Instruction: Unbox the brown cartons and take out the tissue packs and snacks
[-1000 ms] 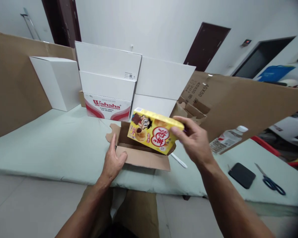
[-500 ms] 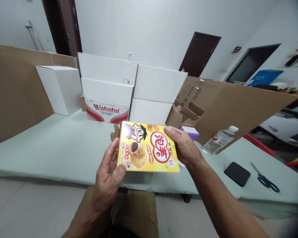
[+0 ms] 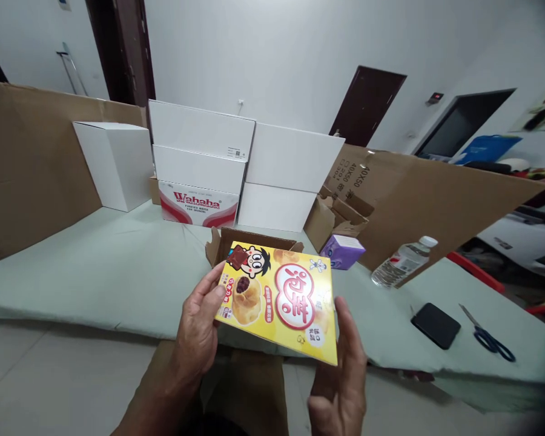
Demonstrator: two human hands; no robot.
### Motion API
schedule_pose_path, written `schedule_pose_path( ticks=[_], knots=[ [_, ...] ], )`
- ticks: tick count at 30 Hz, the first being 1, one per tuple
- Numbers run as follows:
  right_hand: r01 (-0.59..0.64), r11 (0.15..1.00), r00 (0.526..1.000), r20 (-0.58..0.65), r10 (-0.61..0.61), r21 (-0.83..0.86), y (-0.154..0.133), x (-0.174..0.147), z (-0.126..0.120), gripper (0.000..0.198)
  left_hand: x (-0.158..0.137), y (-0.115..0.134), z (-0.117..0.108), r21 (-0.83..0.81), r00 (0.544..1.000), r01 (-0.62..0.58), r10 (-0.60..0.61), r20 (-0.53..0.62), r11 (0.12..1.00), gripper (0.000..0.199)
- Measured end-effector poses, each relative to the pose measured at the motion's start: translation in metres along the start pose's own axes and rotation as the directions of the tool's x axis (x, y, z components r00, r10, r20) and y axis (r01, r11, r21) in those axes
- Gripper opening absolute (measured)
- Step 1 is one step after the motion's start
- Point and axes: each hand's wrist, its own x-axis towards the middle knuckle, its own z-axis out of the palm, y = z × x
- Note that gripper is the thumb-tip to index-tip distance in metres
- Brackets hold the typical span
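Observation:
A yellow cream puff box (image 3: 279, 303) with a cartoon child and a red-and-white logo is held up over the table's near edge, tilted down to the right. My left hand (image 3: 202, 324) grips its left end, thumb on the front face. By the box's right edge is my right hand (image 3: 343, 369), fingers apart and extended; whether a fingertip touches the edge I cannot tell. Behind the yellow box stands an open brown cardboard box (image 3: 214, 245), mostly hidden by it.
A purple carton (image 3: 344, 251) lies beside brown cardboard boxes (image 3: 320, 221). On the right are a water bottle (image 3: 402, 263), a black flat pad (image 3: 436, 325) and scissors (image 3: 490, 339). White boxes (image 3: 281, 209), one marked Wahaha, stand behind, and tall cardboard panels (image 3: 413, 212) flank the table (image 3: 118, 266).
My right hand has come off the box's upper right corner and moved down below its right edge. The yellow box has tilted and lowered at the right, uncovering the brown box and purple carton.

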Motion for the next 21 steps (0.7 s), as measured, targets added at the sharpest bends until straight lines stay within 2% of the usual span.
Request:
schedule_pose_path(
  ticks=[3,6,9,13,16,21],
  knots=[
    [-0.014,0.996,0.999,-0.051,0.009,-0.087,-0.002,-0.006,0.007,0.073,-0.008,-0.001,0.003,0.053,0.997,-0.055,0.051,0.061,0.997,0.069],
    [-0.108,0.993,0.989,-0.108,0.102,-0.051,-0.001,0.006,0.011,0.061,-0.015,0.000,0.002,0.068,0.980,-0.139,0.128,0.150,0.988,0.076],
    [-0.160,0.987,0.982,-0.103,0.161,0.020,0.000,0.016,0.017,0.061,-0.017,0.001,-0.001,0.053,0.960,-0.184,0.168,0.226,0.981,0.082],
    [-0.171,0.980,0.976,-0.122,0.182,0.096,-0.002,0.021,0.029,0.061,-0.015,0.003,-0.001,0.021,0.960,-0.190,0.181,0.213,0.982,0.088],
    [-0.183,0.978,0.968,-0.156,0.197,0.100,-0.006,0.024,0.034,0.060,-0.014,0.005,0.000,0.001,0.964,-0.194,0.190,0.184,0.981,0.084],
    [-0.141,0.989,0.986,-0.083,0.145,0.047,-0.011,0.024,0.038,0.059,-0.012,0.007,-0.005,0.021,0.973,-0.187,0.182,0.141,0.982,0.073]
  ],
)
